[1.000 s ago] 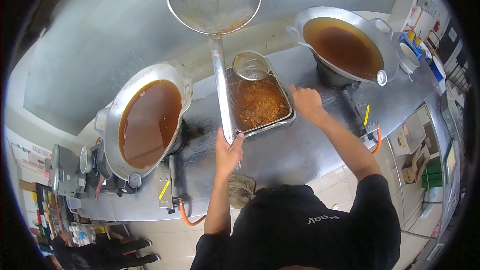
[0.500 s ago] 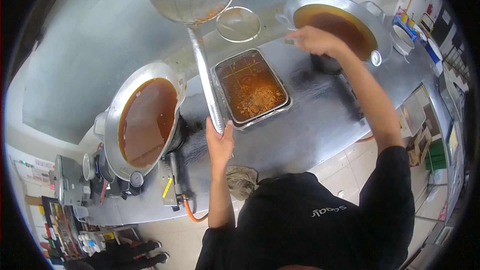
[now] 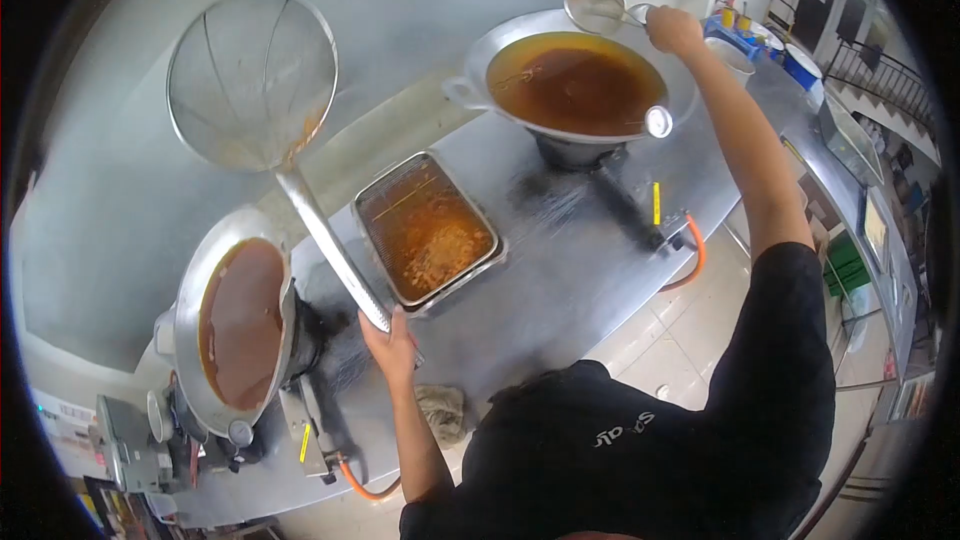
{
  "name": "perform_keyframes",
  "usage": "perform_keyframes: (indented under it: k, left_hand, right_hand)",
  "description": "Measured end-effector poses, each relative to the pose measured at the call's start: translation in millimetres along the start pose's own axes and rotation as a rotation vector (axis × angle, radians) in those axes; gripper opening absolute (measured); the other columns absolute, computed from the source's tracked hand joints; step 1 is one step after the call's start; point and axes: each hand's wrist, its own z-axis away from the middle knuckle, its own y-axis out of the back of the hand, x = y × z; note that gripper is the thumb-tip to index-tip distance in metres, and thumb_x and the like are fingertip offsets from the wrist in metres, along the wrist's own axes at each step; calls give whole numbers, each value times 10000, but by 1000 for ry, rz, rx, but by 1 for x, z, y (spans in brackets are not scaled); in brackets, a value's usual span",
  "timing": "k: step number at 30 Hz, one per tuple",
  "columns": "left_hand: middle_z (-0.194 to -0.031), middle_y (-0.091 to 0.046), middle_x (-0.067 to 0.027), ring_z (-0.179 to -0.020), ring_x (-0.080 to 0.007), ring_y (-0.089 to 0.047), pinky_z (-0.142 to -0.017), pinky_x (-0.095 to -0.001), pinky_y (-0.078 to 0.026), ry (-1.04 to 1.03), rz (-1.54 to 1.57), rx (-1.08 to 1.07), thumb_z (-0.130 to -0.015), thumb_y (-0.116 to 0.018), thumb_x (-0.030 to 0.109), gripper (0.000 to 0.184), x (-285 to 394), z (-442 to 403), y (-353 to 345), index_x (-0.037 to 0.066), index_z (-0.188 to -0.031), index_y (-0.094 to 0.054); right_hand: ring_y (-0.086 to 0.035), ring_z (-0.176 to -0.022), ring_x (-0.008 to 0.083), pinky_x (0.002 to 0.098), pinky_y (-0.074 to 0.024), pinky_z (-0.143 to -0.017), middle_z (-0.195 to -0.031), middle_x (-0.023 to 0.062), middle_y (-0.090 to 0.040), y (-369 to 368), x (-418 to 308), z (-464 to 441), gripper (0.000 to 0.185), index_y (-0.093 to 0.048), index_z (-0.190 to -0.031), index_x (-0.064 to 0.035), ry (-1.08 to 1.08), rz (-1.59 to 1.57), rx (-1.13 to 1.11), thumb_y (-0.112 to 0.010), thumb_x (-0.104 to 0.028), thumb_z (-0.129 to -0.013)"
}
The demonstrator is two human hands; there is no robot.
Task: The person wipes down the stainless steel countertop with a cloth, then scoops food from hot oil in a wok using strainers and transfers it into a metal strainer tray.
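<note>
My left hand (image 3: 392, 348) is closed round the metal handle of a large wire skimmer (image 3: 252, 80). Brown crumbs cling to the lower rim of its mesh, which is raised above the table. Up at the right, my right hand (image 3: 675, 30) grips the handle of a smaller strainer (image 3: 594, 6), held over the back rim of the right wok (image 3: 478, 62). Dark brown oil (image 3: 575, 90) fills that wok, with a few bits floating at its left. Between the woks lies a rectangular mesh tray (image 3: 492, 258) holding brown liquid and fried crumbs (image 3: 445, 248).
Another wok (image 3: 190, 340) of brown oil stands at the left on a burner. Dial thermometers (image 3: 658, 121) are fixed at the wok rims. A crumpled cloth (image 3: 440, 410) lies at the table's front edge. Orange hoses (image 3: 692, 265) hang from the burners.
My right hand has moved up and right, bringing the small strainer over the right wok's back edge. The view has turned right; the large skimmer stays in my left hand.
</note>
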Motion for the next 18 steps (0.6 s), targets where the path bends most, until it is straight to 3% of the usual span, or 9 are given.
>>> perform_keyframes:
  k: [2,4,7,10,13,18]
  left_hand:
    - [-990,-573,-134,-715,-185,-564,-632,-300,-466,-149,-129,106,-925,-627,35,328,-50,4,-18,-51,-1200,-470]
    - [-1051,-574,-167,-874,-249,-584,-806,-344,-484,-413,-301,261,-911,-624,17,349,-80,10,-29,-78,-1211,-474]
    - [-1068,-581,-200,-1034,-297,-552,-973,-387,-419,-268,-291,336,-910,-616,14,415,-78,24,-39,-108,-1268,-445]
    - [-1078,-578,-202,-1000,-292,-553,-936,-390,-434,-135,-251,288,-912,-619,26,421,-80,22,-38,-104,-1274,-446]
    - [-995,-559,-160,-915,-265,-532,-873,-377,-441,-294,-248,357,-917,-623,40,341,-70,23,-51,-82,-1196,-469]
    - [-914,-503,-104,-831,-209,-481,-788,-331,-434,-213,-202,367,-923,-614,41,267,-64,32,-59,-56,-1128,-475]
  right_hand:
    - [-727,-900,287,390,-587,-661,-979,92,-742,-15,29,12,227,-753,-1021,-121,12,186,-7,-596,-162,-863]
    - [-727,-908,258,380,-584,-702,-906,72,-744,-44,39,12,186,-763,-942,-123,-26,234,9,-616,-161,-834]
    - [-720,-950,236,374,-579,-750,-875,55,-748,-64,34,18,155,-774,-889,-134,-68,300,-141,-639,-151,-815]
    - [-722,-950,233,371,-580,-758,-913,58,-754,-85,2,31,139,-784,-873,-136,-15,234,-249,-663,-122,-806]
    - [-723,-942,251,371,-581,-764,-983,95,-752,-62,-36,44,157,-785,-909,-126,276,186,-372,-667,-113,-806]
    - [-712,-990,291,412,-576,-787,-1034,133,-742,-22,-69,40,207,-779,-966,-93,390,76,-554,-634,-122,-821]
